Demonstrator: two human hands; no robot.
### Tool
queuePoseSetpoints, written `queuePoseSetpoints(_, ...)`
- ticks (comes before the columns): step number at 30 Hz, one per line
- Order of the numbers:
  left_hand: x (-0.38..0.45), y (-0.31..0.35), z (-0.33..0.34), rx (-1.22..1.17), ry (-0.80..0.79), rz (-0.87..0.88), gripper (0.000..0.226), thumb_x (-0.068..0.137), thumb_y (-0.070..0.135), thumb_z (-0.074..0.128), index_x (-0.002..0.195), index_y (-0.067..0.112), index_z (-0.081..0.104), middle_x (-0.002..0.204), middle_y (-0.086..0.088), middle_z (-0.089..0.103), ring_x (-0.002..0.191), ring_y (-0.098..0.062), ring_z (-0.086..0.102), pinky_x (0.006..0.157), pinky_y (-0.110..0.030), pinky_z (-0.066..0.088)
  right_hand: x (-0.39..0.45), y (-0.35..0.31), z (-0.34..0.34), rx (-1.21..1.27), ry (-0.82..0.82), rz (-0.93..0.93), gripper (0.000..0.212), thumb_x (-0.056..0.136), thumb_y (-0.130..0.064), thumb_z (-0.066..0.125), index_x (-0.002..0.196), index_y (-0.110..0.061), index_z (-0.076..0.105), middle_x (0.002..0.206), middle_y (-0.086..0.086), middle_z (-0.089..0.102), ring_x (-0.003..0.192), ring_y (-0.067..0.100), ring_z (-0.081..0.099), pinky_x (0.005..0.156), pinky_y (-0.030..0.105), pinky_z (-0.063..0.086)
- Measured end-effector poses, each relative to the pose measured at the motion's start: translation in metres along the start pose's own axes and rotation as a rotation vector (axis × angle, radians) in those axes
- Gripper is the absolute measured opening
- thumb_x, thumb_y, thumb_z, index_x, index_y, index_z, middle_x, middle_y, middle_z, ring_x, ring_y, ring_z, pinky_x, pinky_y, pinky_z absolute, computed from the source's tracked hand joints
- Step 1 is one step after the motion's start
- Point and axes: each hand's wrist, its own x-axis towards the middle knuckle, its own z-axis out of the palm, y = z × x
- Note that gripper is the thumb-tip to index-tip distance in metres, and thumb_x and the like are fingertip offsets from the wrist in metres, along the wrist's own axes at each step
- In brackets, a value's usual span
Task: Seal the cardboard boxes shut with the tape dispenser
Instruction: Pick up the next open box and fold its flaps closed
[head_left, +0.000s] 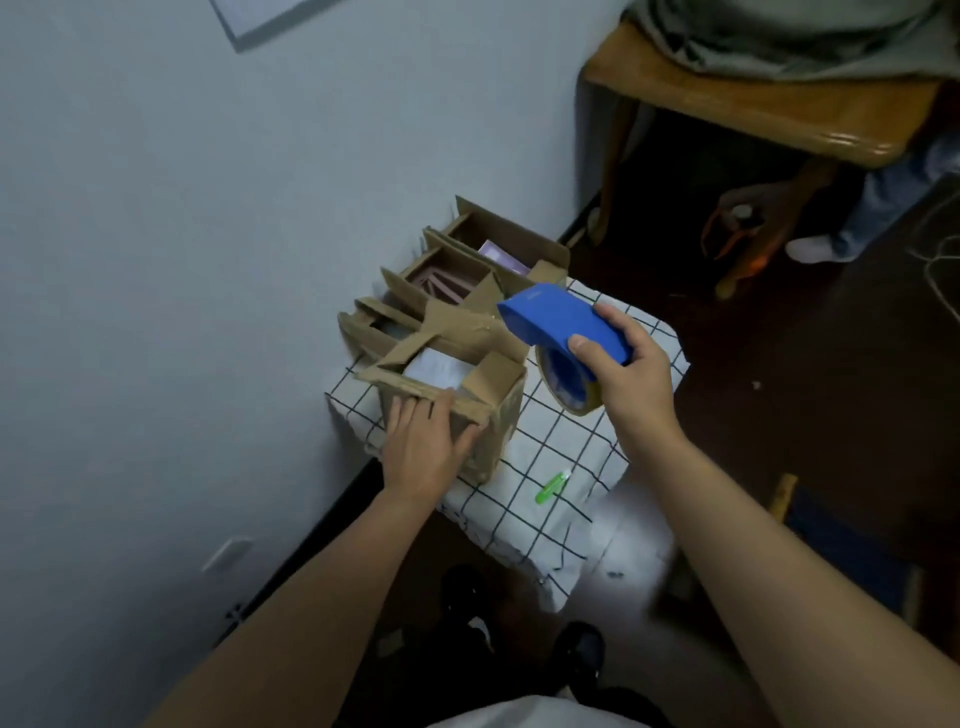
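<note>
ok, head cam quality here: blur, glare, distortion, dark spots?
Head view: wide-angle bending, forearms stretched toward the corners; overall soft, dim bluish light; floor under the wooden table nearly black; small glare on that table's edge; tape dispenser, right hand and nearest box stay readable.

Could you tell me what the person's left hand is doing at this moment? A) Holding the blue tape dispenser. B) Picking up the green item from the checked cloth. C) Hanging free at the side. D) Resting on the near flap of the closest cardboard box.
D: the left hand lies on the near flap of the closest cardboard box, while the right hand grips the blue tape dispenser.
</note>
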Motion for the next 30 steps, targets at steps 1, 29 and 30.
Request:
queuePoseSetpoints(1, 0.001, 0.011, 0.007, -0.011, -0.017, 0.015, 0.059, 0.091, 0.049, 0.06, 0.133, 0.008, 0.054, 0.122, -0.012, 0.063, 0.122, -0.031, 0.05, 0.112, -0.048, 0.026, 0.001, 0.0, -0.012, -0.016, 0.017, -0.002, 0.036, 0.087, -0.02, 0.077, 0.116, -0.038, 0.064, 0.122, -0.016, 0.058, 0.107, 0.0, 0.061, 0.081, 0.015, 0.052)
queuePoseSetpoints(29, 0.081, 0.08, 0.203, 0.1, -0.371, -0.197, 0.059, 0.093, 0.056, 0.048, 0.147, 0.04, 0.029, 0.14, -0.008, 0.037, 0.126, -0.025, 0.037, 0.103, -0.04, 0.033, 0.179, 0.078, -0.062, -0.221, -0.081, 0.205, 0.038, 0.087, -0.023, 0.076, 0.116, -0.043, 0.063, 0.123, -0.015, 0.057, 0.109, 0.008, 0.063, 0.086, 0.022, 0.056)
queuePoseSetpoints(30, 0.081, 0.085, 0.203, 0.119, -0.363, -0.216, 0.059, 0.092, 0.055, 0.051, 0.146, 0.039, 0.032, 0.141, -0.009, 0.037, 0.127, -0.027, 0.037, 0.103, -0.041, 0.033, 0.187, 0.078, -0.064, -0.217, -0.112, 0.209, 0.038, 0.087, -0.023, 0.076, 0.116, -0.043, 0.063, 0.122, -0.017, 0.057, 0.106, 0.004, 0.063, 0.082, 0.018, 0.055)
